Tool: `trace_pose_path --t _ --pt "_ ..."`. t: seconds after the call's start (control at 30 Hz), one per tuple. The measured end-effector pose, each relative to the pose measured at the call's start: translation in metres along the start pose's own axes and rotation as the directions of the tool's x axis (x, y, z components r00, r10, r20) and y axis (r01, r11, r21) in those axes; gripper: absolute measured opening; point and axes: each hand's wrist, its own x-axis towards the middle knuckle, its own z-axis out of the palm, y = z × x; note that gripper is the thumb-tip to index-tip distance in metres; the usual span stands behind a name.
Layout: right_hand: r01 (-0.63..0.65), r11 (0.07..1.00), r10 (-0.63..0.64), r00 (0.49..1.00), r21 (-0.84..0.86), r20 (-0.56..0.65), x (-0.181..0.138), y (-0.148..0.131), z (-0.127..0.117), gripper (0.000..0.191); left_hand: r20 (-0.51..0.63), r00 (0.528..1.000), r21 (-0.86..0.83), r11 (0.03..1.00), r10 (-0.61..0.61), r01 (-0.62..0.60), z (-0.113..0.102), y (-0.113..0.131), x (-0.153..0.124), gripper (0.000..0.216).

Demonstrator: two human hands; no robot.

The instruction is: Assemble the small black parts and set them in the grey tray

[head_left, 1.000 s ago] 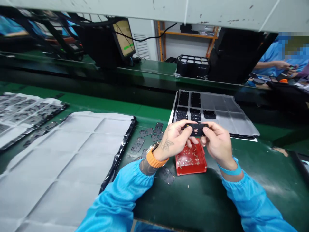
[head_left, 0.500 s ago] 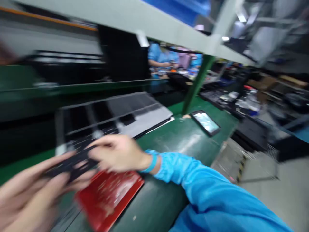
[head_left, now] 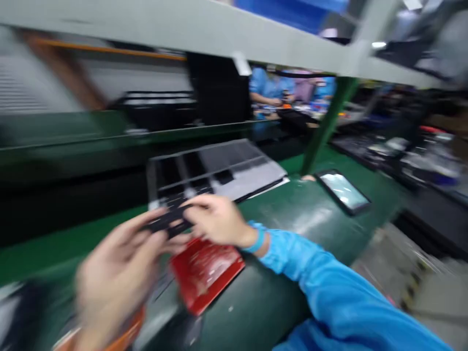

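A black plastic frame with openings in it (head_left: 165,222) is held up between my two hands, blurred by motion. My left hand (head_left: 119,265) grips its near left end, with the thumb on the near side and fingers beyond. The fingers of my right hand (head_left: 217,219) pinch its far right end. Under the frame and right hand, a shallow red tray (head_left: 221,291) containing many tiny pale pieces rests on the green bench (head_left: 270,287). Behind my hands lies a grey divided tray (head_left: 252,171) with flat black parts in some compartments.
A dark-framed tablet-like device (head_left: 345,191) lies on the bench to the right. A green post (head_left: 327,129) rises behind it, under a pale beam (head_left: 153,29). Black panels (head_left: 221,92) stand on the shelf. People in blue work beyond. An orange item (head_left: 131,331) sits below my left wrist.
The view has swung left, so the bench, trays and hands appear further right. Both hands still hold the black frame. More of the near left bench now shows.
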Motion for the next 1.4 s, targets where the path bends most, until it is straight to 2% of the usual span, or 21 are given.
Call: trace_pose_path --t 0.03,0.13,0.33,0.6,0.73,0.87,1.0,1.1,1.17,1.27,1.33,1.4 --pt "0.007 1.000 -0.007 1.000 0.008 -0.015 -0.007 -0.004 -0.002 0.019 -0.106 0.993 -0.048 0.998 -0.043 0.038 -0.009 0.009 -0.014 0.037" --pt "0.052 0.999 -0.052 0.999 0.017 -0.006 -0.011 -0.006 -0.010 0.025 -0.092 0.983 -0.176 0.974 -0.158 0.140 -0.011 0.022 -0.025 0.041" --pt "0.103 0.995 -0.103 0.995 0.000 0.001 -0.014 0.001 -0.012 0.023 -0.080 0.982 -0.262 0.954 -0.169 0.143 -0.008 0.013 -0.012 0.036" --pt "0.084 0.996 -0.083 0.996 0.022 -0.027 -0.014 0.009 -0.016 0.020 -0.085 0.985 -0.227 0.966 -0.150 0.127 -0.008 0.012 -0.014 0.037" --pt "0.108 0.994 -0.108 0.994 0.010 -0.020 -0.014 0.013 -0.015 0.022 -0.114 0.986 -0.225 0.970 -0.120 0.092 -0.006 0.013 -0.014 0.030" --pt "0.127 0.992 -0.129 0.986 -0.022 -0.104 -0.016 0.016 -0.012 0.022 -0.115 0.988 -0.215 0.974 -0.100 0.073 -0.002 0.013 -0.019 0.026" --pt "0.202 0.978 -0.211 0.950 -0.062 -0.232 -0.016 0.022 -0.008 0.022 -0.121 0.989 -0.213 0.975 -0.084 0.056 0.005 0.009 -0.023 0.026" --pt "0.203 0.977 -0.212 0.940 -0.062 -0.267 -0.015 0.026 -0.002 0.022 -0.117 0.991 -0.228 0.973 -0.073 0.045 0.008 0.003 -0.022 0.029" --pt "0.141 0.990 -0.134 0.962 0.011 -0.237 -0.015 0.026 0.002 0.022 -0.085 0.995 -0.259 0.965 -0.059 0.035 0.010 -0.001 -0.022 0.037" --pt "0.045 0.996 -0.041 0.998 0.080 -0.051 -0.014 0.020 0.002 0.026 -0.126 0.991 -0.265 0.964 -0.035 0.001 0.010 -0.004 -0.020 0.046" --pt "0.044 0.999 -0.043 0.994 -0.008 0.104 -0.013 0.012 -0.003 0.027 -0.213 0.977 -0.227 0.974 -0.026 -0.024 0.006 -0.002 -0.018 0.038" --pt "0.090 0.988 -0.065 0.980 -0.129 0.191 -0.013 0.002 -0.009 0.025 -0.252 0.968 -0.180 0.983 -0.011 -0.036 0.000 0.003 -0.017 0.030"
